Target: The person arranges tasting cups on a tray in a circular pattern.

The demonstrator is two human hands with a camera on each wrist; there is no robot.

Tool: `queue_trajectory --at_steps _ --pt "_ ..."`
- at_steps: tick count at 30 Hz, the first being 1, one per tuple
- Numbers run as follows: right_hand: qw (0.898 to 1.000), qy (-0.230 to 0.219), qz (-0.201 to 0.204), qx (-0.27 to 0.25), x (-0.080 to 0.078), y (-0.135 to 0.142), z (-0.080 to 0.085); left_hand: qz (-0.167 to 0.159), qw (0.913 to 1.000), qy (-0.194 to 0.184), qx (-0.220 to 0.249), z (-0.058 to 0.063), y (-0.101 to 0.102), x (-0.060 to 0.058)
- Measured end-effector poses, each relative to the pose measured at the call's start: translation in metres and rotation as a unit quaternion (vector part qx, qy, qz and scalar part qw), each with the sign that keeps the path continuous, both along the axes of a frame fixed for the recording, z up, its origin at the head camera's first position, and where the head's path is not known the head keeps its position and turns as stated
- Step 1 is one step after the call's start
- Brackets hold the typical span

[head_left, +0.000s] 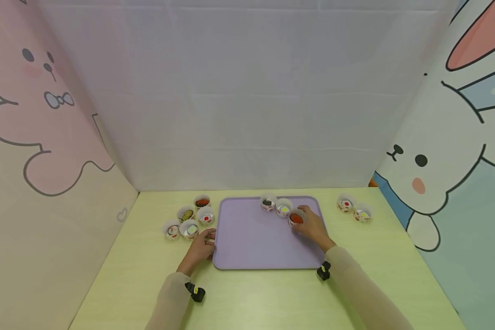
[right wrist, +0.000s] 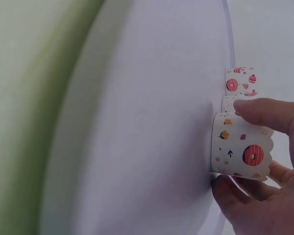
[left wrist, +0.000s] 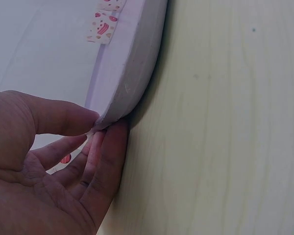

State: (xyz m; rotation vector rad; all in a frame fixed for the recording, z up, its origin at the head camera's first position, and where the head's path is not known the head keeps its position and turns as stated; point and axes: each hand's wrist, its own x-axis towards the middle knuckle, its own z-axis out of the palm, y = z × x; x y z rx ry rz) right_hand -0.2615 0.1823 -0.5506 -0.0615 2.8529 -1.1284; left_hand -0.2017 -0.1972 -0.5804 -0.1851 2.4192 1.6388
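Note:
A lilac tray [head_left: 251,238] lies on the table. My left hand [head_left: 202,246] pinches its left edge, thumb on the rim [left wrist: 137,68] and fingers against the outer side in the left wrist view. At the tray's right side my right hand [head_left: 313,227] grips a paper baking cup [head_left: 296,219] with something red-orange inside. Thumb and fingers span the cup's patterned wall [right wrist: 240,147], its base at the tray surface. Beside it on the tray stand a cup with a yellow-and-white piece [head_left: 284,209] and one with dark contents [head_left: 268,203].
Left of the tray several patterned cups stand together, among them one with red contents [head_left: 202,202] and one with a red-and-white piece [head_left: 206,216]. Two more, a red-centred cup [head_left: 345,204] and a yellow-centred cup [head_left: 362,214], are on the right. A white backdrop [head_left: 247,114] rises behind the table.

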Motion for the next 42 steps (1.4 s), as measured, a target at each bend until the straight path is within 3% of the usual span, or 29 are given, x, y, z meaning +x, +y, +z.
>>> queue_trajectory --at_steps 5,10,23,34,42 --pt "0.999 -0.007 0.013 -0.039 0.0 0.002 0.002 -0.001 1.0 0.002 0.002 0.001 0.001 0.001" --pt "0.999 0.009 0.019 -0.046 0.001 0.007 0.008 -0.001 1.0 0.001 0.0 0.001 0.001 0.002" --pt "0.987 0.053 0.02 -0.151 0.021 0.031 0.037 -0.002 1.0 0.0 -0.004 0.003 0.001 0.003" --pt "0.983 0.101 0.005 -0.156 0.033 0.063 0.058 0.0 1.0 0.0 -0.003 0.003 0.002 0.002" --pt "0.978 0.121 -0.041 -0.165 0.038 0.095 0.069 0.0 1.0 -0.001 -0.005 0.004 0.002 0.003"
